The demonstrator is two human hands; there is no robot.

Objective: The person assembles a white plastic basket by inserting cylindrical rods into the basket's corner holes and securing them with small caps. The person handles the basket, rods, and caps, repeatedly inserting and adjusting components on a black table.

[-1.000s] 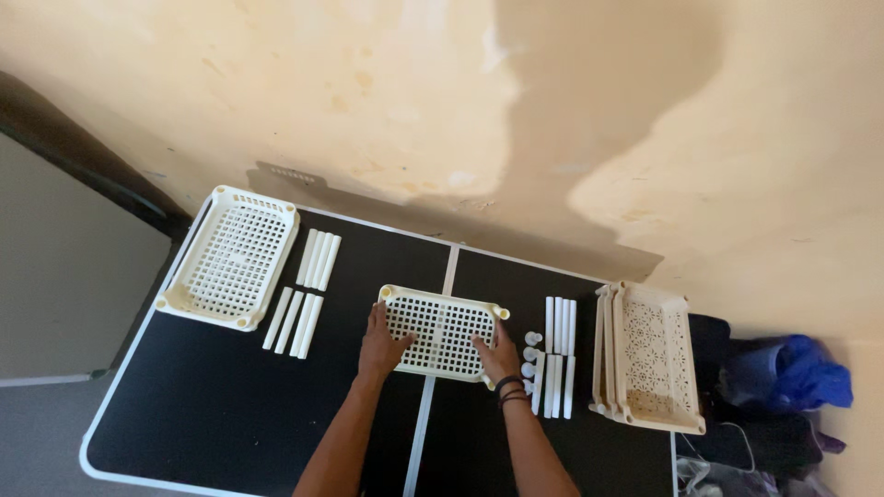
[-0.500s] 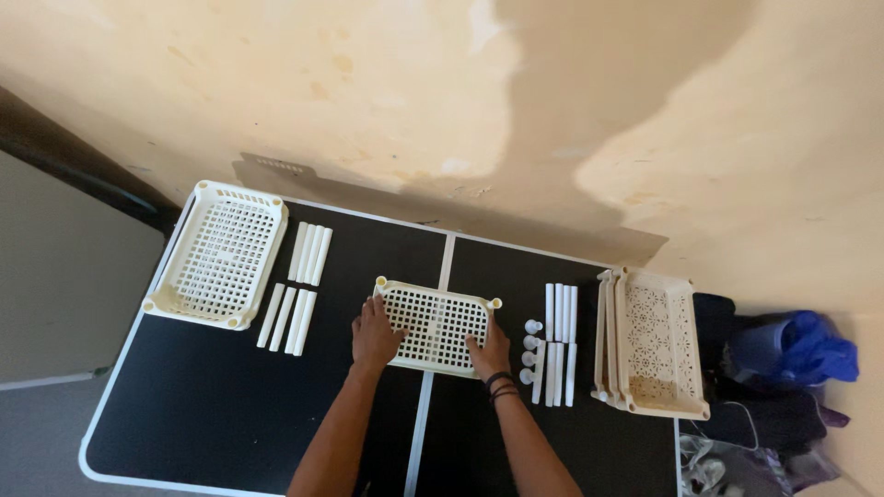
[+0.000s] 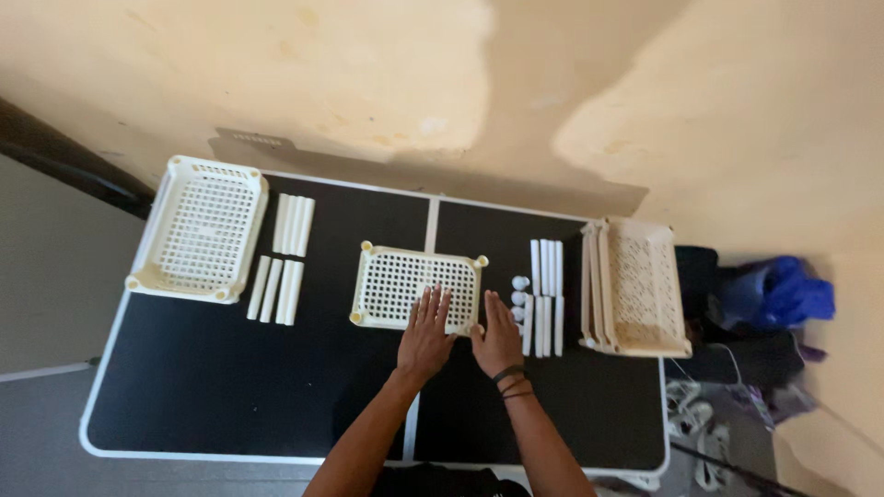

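A: Hands first. Left hand point(image 3: 425, 333) lies flat, fingers spread, fingertips over the near edge of the grid panel point(image 3: 416, 288). Right hand point(image 3: 498, 336) is also flat and open, just beside the panel's near-right corner, on the worktop point(image 3: 230, 387). Neither is gripping anything.

B: Where's the panel?

A: Centre of the worktop, lying flat across the middle seam, corner posts pointing up.

B: How will it handle?

A: Judging by looks: thin moulded plastic lattice, so light, fairly stiff in plane, some flex if lifted from one corner. Likely slides easily on the smooth black top. Ribs could crack under a hard twist.

B: Best hold?

A: Two opposite edges, or by the corner posts. The solid rim is the stiffest part. Fingers through the holes would work but loads the thin ribs.

B: Around it?

A: Just right of the right hand: small round caps point(image 3: 519, 296), then white tubes point(image 3: 545, 296) laid side by side. Farther right, a stack of panels point(image 3: 635, 285) standing on edge at the worktop's end. Left of centre, more tubes point(image 3: 284, 258) in two groups, then an assembled basket point(image 3: 200, 228) at the far-left corner. Blue bag point(image 3: 778, 290) on the floor past the right end.
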